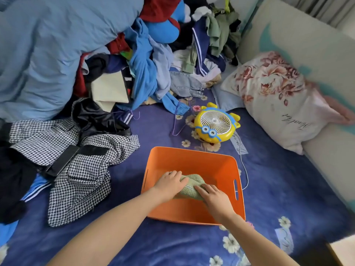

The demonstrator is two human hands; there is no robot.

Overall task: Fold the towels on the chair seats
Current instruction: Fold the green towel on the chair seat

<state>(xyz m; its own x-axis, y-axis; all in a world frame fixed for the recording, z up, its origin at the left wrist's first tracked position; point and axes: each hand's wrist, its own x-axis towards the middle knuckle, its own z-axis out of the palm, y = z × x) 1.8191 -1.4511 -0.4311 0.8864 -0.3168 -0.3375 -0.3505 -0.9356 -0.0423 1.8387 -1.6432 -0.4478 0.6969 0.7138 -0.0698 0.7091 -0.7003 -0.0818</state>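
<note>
A small green towel (192, 186) lies bunched inside an orange plastic bin (194, 160) that sits on a bed. My left hand (170, 184) rests on the towel's left side, fingers curled over it. My right hand (212, 197) presses on its right side, fingers laid flat on the cloth. Both hands are inside the bin. Part of the towel is hidden under my hands. No chair is in view.
The bin stands on a dark blue floral bedsheet (288, 189). A yellow toy fan (216, 124) with a white cord lies just behind it. A houndstooth garment (76, 169) lies left, a big clothes pile (149, 60) behind, a floral pillow (278, 96) right.
</note>
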